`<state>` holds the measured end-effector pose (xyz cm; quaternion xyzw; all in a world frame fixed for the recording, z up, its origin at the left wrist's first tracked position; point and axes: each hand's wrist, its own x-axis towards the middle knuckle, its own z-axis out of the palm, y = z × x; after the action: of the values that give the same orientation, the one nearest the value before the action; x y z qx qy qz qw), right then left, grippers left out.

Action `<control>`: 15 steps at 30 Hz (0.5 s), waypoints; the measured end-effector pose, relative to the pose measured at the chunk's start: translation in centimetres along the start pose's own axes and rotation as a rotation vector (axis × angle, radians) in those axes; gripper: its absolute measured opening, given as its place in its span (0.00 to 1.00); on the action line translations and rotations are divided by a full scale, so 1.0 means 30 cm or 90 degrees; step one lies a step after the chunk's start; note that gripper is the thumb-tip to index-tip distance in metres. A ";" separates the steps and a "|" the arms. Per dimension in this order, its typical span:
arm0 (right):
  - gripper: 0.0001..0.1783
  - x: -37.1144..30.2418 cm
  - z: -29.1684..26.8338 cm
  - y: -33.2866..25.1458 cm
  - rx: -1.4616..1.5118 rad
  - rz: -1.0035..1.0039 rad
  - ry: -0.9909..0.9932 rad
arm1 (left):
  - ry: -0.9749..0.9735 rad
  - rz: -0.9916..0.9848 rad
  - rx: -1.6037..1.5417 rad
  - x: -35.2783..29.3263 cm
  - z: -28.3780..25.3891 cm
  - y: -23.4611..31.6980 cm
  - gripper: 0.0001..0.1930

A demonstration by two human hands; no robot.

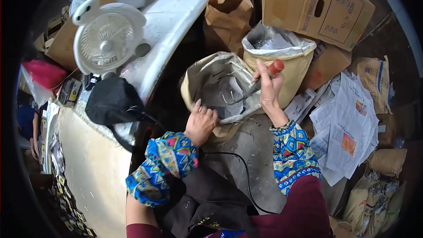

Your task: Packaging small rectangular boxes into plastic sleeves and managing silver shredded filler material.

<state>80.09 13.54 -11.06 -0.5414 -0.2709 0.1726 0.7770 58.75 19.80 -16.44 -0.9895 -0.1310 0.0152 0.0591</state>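
Note:
A lined paper sack (190, 89) stands open in front of me, with white paper scraps (232, 89) and a dark flat piece (219, 112) inside. My left hand (201, 122) is closed at its near left rim, fingers bent over the edge. Above the sack's right side, my right hand (269, 89) is closed around a red-ended hook tool (276, 67). Its grey shaft slants down to the left, and the bent tip reaches into the sack's mouth. Part of the handle is hidden by my fingers.
Behind stand a second lined sack (282, 55) holding small metallic bits, a brown paper bag (229, 15) and cardboard boxes (319, 6). Printed paper sheets (346, 123) lie right. A fan (107, 44) and black cap (113, 101) are left. A black cable (246, 172) crosses the floor.

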 end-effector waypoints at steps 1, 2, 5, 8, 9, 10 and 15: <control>0.13 0.010 -0.021 0.048 -0.005 0.040 -0.019 | -0.046 0.044 -0.022 0.002 -0.008 0.008 0.10; 0.14 0.012 -0.025 0.090 -0.001 0.084 -0.045 | -0.096 0.080 -0.039 -0.020 -0.018 0.009 0.07; 0.14 0.019 -0.054 0.187 -0.076 0.146 -0.099 | -0.062 0.124 -0.102 -0.078 -0.038 0.030 0.07; 0.14 -0.001 -0.049 0.234 -0.096 0.166 -0.140 | -0.063 0.011 -0.276 -0.061 -0.061 0.020 0.17; 0.13 -0.015 -0.044 0.230 -0.088 0.147 -0.172 | -0.004 -0.102 -0.416 -0.041 -0.072 0.020 0.24; 0.13 -0.035 -0.005 0.195 -0.069 0.127 -0.209 | 0.053 -0.136 -0.487 -0.020 -0.112 -0.001 0.33; 0.18 -0.080 0.096 0.058 0.024 0.031 -0.553 | 0.082 -0.213 -0.963 0.064 -0.126 -0.040 0.23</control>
<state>76.47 14.97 -12.49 -0.4104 -0.5566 0.4078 0.5963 60.46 21.03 -12.58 -0.7266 -0.2496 -0.1448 -0.6235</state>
